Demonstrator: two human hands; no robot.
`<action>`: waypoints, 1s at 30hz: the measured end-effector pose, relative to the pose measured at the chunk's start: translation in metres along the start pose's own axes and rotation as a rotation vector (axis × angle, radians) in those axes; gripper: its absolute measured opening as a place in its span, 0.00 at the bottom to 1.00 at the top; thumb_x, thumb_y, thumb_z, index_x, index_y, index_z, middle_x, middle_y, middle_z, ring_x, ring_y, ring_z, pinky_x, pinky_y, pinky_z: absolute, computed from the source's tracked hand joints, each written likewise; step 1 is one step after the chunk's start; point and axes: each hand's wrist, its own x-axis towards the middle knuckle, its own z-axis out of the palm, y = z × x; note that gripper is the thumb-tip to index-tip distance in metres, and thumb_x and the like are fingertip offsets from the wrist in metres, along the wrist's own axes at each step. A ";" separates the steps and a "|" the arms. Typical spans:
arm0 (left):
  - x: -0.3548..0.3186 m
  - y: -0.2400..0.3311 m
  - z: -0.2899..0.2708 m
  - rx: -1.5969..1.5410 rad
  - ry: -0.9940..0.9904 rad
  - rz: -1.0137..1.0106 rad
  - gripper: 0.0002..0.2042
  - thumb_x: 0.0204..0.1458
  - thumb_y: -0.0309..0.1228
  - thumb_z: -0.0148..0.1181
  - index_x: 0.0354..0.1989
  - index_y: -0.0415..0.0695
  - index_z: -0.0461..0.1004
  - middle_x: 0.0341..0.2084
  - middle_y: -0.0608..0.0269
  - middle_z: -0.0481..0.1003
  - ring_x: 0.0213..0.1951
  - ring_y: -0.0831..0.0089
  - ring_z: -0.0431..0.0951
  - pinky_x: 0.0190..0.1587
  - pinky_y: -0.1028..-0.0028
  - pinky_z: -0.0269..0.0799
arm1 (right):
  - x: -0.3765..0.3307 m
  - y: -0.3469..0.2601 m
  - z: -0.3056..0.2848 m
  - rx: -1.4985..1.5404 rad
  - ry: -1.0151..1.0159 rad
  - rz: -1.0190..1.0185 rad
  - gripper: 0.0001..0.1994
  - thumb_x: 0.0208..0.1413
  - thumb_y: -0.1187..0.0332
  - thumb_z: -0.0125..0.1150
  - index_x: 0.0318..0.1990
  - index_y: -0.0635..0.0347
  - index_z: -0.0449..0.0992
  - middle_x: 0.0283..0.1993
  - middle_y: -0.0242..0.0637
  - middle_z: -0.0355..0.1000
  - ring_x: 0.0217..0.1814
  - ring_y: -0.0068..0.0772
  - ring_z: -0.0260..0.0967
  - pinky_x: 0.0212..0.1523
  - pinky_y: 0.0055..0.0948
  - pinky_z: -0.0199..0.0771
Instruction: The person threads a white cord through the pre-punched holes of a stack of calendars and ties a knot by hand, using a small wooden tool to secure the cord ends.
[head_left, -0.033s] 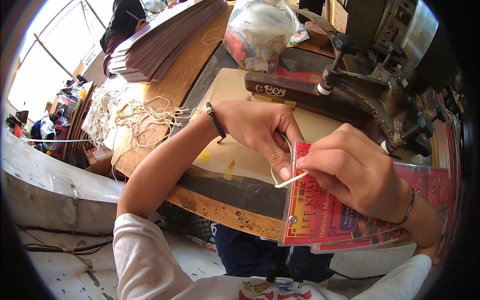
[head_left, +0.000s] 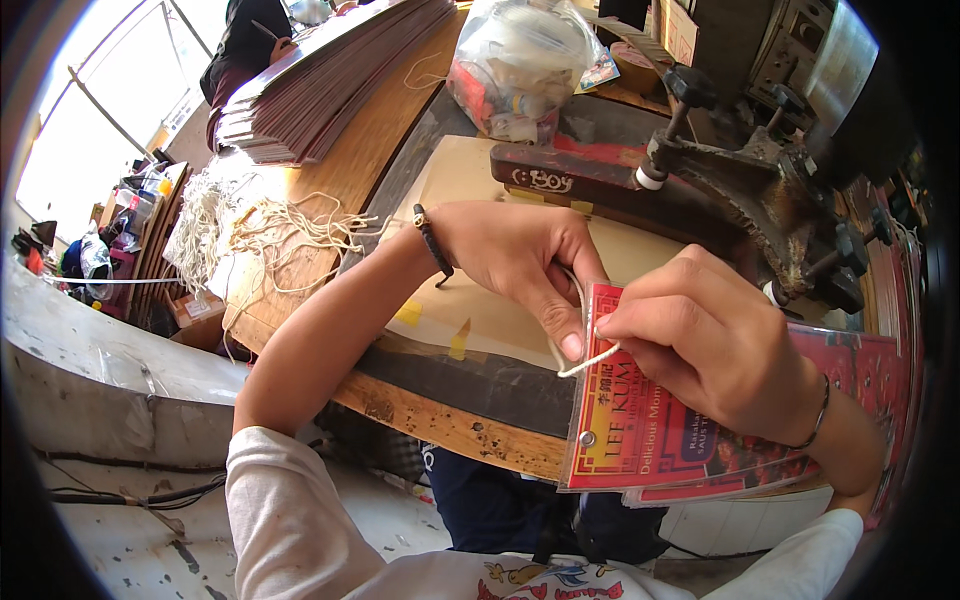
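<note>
Cord (head_left: 592, 365) crosses red card (head_left: 655, 440); right hand (head_left: 715, 345) touches both.

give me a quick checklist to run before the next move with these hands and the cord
1. Pale cord runs to the right hand's fingers: ok.
2. Cord lies across the front of the red sheet: ok.
3. Left hand is by the sheet's upper left corner: ok.
4. Lower eyelet is uncovered: ok.
5. Cord passes through the sheet: cannot tell, right hand blocks the view.
6. Loose cords are clear of the sheet: ok.
</note>
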 end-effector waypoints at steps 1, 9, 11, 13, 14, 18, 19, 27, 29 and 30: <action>0.000 0.001 0.001 0.002 0.013 -0.006 0.15 0.50 0.30 0.69 0.43 0.35 0.78 0.34 0.65 0.81 0.35 0.86 0.76 0.38 0.81 0.73 | 0.000 0.000 -0.001 0.015 -0.013 0.014 0.14 0.44 0.82 0.66 0.40 0.61 0.75 0.36 0.41 0.72 0.31 0.39 0.70 0.31 0.31 0.72; -0.017 0.018 -0.010 0.094 0.456 -0.005 0.09 0.48 0.23 0.66 0.36 0.37 0.74 0.30 0.68 0.77 0.29 0.88 0.73 0.28 0.86 0.64 | -0.007 0.012 -0.005 0.203 0.074 0.216 0.10 0.49 0.84 0.58 0.40 0.63 0.76 0.40 0.44 0.75 0.37 0.32 0.75 0.37 0.26 0.75; -0.016 0.029 0.000 0.040 0.467 0.050 0.12 0.45 0.30 0.69 0.33 0.36 0.75 0.29 0.69 0.74 0.27 0.88 0.70 0.28 0.86 0.61 | -0.007 0.011 -0.007 0.214 0.096 0.268 0.09 0.51 0.83 0.57 0.39 0.63 0.76 0.41 0.43 0.76 0.38 0.31 0.75 0.37 0.25 0.76; -0.010 0.031 0.006 0.063 0.409 0.156 0.16 0.42 0.35 0.73 0.31 0.35 0.75 0.29 0.69 0.74 0.27 0.87 0.70 0.28 0.86 0.61 | -0.007 0.013 -0.006 0.212 0.112 0.252 0.09 0.51 0.83 0.59 0.39 0.63 0.77 0.38 0.39 0.76 0.36 0.29 0.74 0.34 0.24 0.76; -0.010 0.033 0.008 0.165 0.391 0.140 0.14 0.45 0.35 0.73 0.31 0.37 0.76 0.23 0.74 0.72 0.23 0.90 0.65 0.23 0.85 0.55 | -0.006 0.015 -0.005 0.204 0.133 0.213 0.08 0.51 0.82 0.61 0.39 0.63 0.78 0.37 0.36 0.76 0.35 0.28 0.73 0.32 0.23 0.75; -0.001 0.024 0.010 0.336 0.384 0.182 0.12 0.50 0.35 0.70 0.31 0.37 0.79 0.20 0.76 0.74 0.20 0.92 0.64 0.20 0.85 0.53 | -0.007 0.016 -0.003 0.118 0.189 0.190 0.08 0.51 0.78 0.66 0.40 0.64 0.77 0.35 0.36 0.75 0.32 0.26 0.72 0.28 0.23 0.72; -0.002 0.028 0.011 0.359 0.392 0.154 0.12 0.51 0.34 0.69 0.31 0.36 0.79 0.20 0.75 0.74 0.21 0.92 0.65 0.21 0.85 0.56 | -0.007 0.015 -0.002 0.144 0.200 0.218 0.09 0.51 0.78 0.65 0.41 0.64 0.77 0.35 0.36 0.75 0.32 0.26 0.72 0.28 0.23 0.71; -0.016 0.028 -0.006 0.334 0.341 0.082 0.16 0.61 0.39 0.56 0.29 0.38 0.80 0.21 0.71 0.75 0.24 0.86 0.66 0.26 0.79 0.57 | -0.007 0.017 0.001 0.146 0.191 0.262 0.09 0.54 0.79 0.62 0.43 0.65 0.76 0.38 0.41 0.75 0.37 0.30 0.76 0.34 0.25 0.78; -0.013 0.031 -0.004 0.370 0.388 0.041 0.19 0.57 0.38 0.57 0.20 0.37 0.78 0.18 0.61 0.77 0.21 0.76 0.73 0.25 0.74 0.64 | -0.007 0.016 0.001 0.141 0.163 0.296 0.09 0.54 0.79 0.62 0.44 0.66 0.76 0.39 0.42 0.76 0.38 0.31 0.77 0.37 0.26 0.79; -0.013 0.030 -0.004 0.361 0.387 0.039 0.18 0.57 0.37 0.56 0.19 0.37 0.78 0.18 0.61 0.77 0.20 0.76 0.72 0.25 0.75 0.63 | -0.007 0.016 0.000 0.138 0.150 0.314 0.10 0.54 0.79 0.62 0.44 0.66 0.76 0.39 0.43 0.76 0.39 0.32 0.77 0.39 0.27 0.79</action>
